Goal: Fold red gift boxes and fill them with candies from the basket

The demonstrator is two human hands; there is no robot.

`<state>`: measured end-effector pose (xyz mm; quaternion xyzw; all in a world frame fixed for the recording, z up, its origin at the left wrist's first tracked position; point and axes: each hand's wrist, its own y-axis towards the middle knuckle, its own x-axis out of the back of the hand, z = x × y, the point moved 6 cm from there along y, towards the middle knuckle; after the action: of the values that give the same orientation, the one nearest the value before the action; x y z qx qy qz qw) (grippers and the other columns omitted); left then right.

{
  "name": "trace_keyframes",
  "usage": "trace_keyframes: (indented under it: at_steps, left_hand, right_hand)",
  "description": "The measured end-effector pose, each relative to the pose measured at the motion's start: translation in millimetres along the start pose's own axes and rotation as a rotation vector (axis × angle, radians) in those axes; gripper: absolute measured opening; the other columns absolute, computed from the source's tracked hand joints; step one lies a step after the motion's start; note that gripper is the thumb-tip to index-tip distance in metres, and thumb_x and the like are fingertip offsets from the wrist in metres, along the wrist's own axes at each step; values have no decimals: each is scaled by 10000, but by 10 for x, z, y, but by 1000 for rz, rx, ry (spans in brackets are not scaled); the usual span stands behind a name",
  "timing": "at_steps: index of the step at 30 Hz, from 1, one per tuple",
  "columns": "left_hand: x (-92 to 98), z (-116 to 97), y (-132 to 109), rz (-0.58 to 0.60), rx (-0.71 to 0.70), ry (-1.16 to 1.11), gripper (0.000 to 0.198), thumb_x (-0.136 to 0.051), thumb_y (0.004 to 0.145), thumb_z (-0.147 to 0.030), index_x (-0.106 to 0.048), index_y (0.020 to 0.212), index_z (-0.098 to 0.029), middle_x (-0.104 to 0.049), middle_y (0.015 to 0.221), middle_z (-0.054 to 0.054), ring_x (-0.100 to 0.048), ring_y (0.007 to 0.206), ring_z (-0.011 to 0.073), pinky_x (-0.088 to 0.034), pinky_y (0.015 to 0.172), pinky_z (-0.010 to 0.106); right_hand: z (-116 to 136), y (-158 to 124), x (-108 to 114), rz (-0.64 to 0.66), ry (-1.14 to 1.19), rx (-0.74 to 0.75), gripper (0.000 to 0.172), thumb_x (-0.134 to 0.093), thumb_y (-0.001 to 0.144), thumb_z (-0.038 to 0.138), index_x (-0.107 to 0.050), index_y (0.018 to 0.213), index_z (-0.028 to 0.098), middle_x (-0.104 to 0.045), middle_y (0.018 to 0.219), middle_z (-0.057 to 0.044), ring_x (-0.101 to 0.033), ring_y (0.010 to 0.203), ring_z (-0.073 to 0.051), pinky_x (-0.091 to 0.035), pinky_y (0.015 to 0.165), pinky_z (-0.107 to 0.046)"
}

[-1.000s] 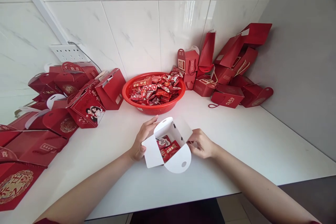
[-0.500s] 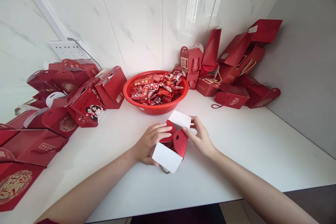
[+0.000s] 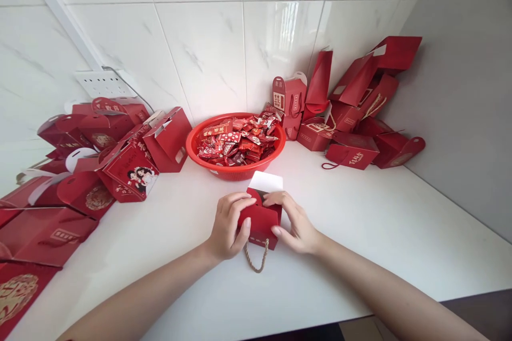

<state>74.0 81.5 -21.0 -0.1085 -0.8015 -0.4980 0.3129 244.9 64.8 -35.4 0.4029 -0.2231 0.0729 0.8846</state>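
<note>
Between my hands, on the white table, stands a small red gift box (image 3: pixel 262 222) with a twisted rope handle (image 3: pixel 258 267) hanging at its near side. Its near flap is folded over the top, while the white inside of the far flap (image 3: pixel 266 181) still points away from me. My left hand (image 3: pixel 232 226) grips the box's left side, fingers over the top and thumb on the near face. From the right, my right hand (image 3: pixel 294 224) holds it with fingers curled over the top edge and thumb at the near corner. The box's contents are hidden.
A red plastic basket (image 3: pixel 236 172) heaped with wrapped candies (image 3: pixel 240 141) stands behind the box. Several red gift boxes (image 3: pixel 84 221) are piled along the left, and several more (image 3: pixel 354 150) are stacked at the back right. A grey panel (image 3: pixel 460 106) borders the table (image 3: pixel 360 224) on the right.
The gift box has turned so its rope handle faces me. Its near white flap has been folded over the top, and my hands have shifted around it. The view has tilted slightly upward.
</note>
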Motion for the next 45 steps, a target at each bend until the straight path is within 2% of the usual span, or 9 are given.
trace_keyframes:
  at_steps: [3, 6, 9, 12, 21, 27, 33, 39, 45]
  left_hand:
    - [-50, -97, 127, 53, -194, 206, 352, -490, 890, -118, -610, 1204, -219, -680, 1177, 80, -600, 1151, 257, -359, 1071, 482]
    - [-95, -95, 167, 115, -295, 215, 391, -539, 888, -139, -588, 1274, -181, -703, 1189, 85, -614, 1161, 255, -396, 1062, 441]
    - [-121, -30, 110, 146, -293, 137, 424, -532, 892, -161, -565, 1315, -163, -672, 1258, 112, -580, 1232, 263, -456, 1013, 407]
    - [-144, 25, 42, 159, -255, 86, 439, -539, 879, -172, -558, 1318, -183, -655, 1274, 112, -565, 1253, 270, -464, 1018, 417]
    - [68, 108, 176, 30, -41, 119, 108, -540, 889, -202, -647, 888, -199, -662, 967, 82, -623, 941, 238, -475, 892, 414]
    - [42, -196, 210, 517, 126, 328, 704, -496, 941, -503, -340, 1488, -88, -420, 1517, 207, -405, 1395, 353, -362, 1107, 531]
    - [468, -232, -131, 785, 185, 438, 678, -383, 911, -153, -215, 1564, -227, -324, 1592, 58, -337, 1465, 275, -274, 1180, 549]
    - [1090, 69, -420, 690, 460, 588, 580, -456, 926, -274, -361, 1491, -187, -461, 1514, 113, -433, 1405, 305, -396, 1110, 523]
    - [1117, 199, -358, 319, 524, 821, 328, -522, 903, -426, -572, 1085, -158, -693, 1053, 139, -650, 1008, 345, -283, 1094, 673]
  right_hand:
    - [-177, 81, -13, -183, 28, -100, 308, -493, 952, 393, -479, 1216, 236, -401, 1450, -153, -377, 1396, -312, -396, 1095, -528]
    - [-324, 84, -34, -345, 110, -238, 526, -517, 945, 364, -323, 1421, 255, -97, 1626, -118, -228, 1484, -310, -349, 1146, -530]
    - [-381, 34, -68, -377, 213, -358, 637, -496, 976, 329, -173, 1523, 273, -324, 1545, -145, -467, 1339, -261, -454, 1070, -478]
    - [-316, 26, -2, -300, 135, -313, 446, -491, 991, 283, -397, 1426, 258, -602, 1275, -109, -580, 1186, -236, -480, 1033, -470]
    - [-84, 98, 49, -34, -145, -28, 295, -487, 982, 242, -613, 1249, 230, -634, 1218, -123, -566, 1204, -264, -502, 1007, -494]
    - [150, 12, -149, 36, -127, -1, 396, -495, 970, 176, -502, 1364, 211, -575, 1334, -135, -504, 1302, -259, -474, 1074, -481]
    - [202, -141, -78, 87, -166, 23, 353, -495, 947, 115, -534, 1278, 230, -524, 1360, -151, -538, 1252, -258, -547, 971, -435]
    - [188, -172, -36, 100, -193, 43, 309, -501, 934, 93, -560, 1204, 232, -550, 1305, -146, -608, 1109, -240, -584, 854, -395]
    - [222, -178, -128, 170, -177, 61, 284, -473, 940, 101, -573, 1174, 226, -576, 1266, -143, -646, 1065, -231, -599, 815, -369]
